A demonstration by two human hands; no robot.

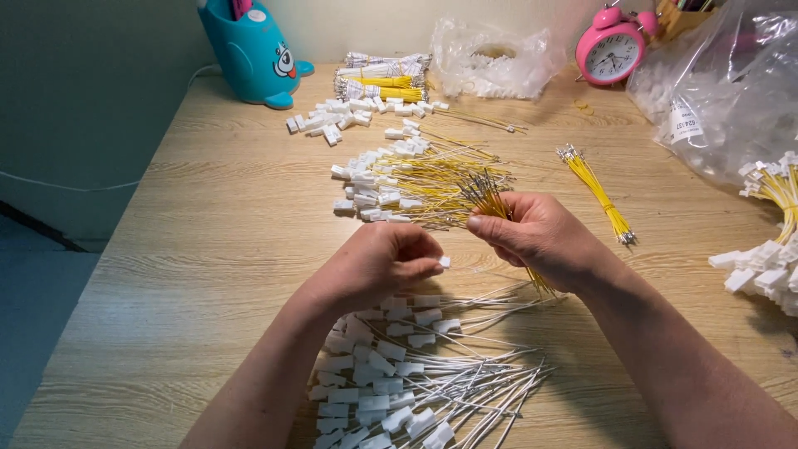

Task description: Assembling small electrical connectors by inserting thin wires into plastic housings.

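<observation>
Yellow wires (485, 195) bunched in right hand (540, 237) (left hand (378, 262) pinches white connector (445, 262)).

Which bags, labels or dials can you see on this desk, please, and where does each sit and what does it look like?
Clear plastic bag: back centre of the wooden desk, crumpled, a pale ring showing inside.
Large clear bag: back right corner, bulging with small white parts.
White label: rectangular sticker with dark print, on the large bag's left side.
Alarm clock: back right, left of the large bag, round, pink with a white dial and twin bells.
</observation>
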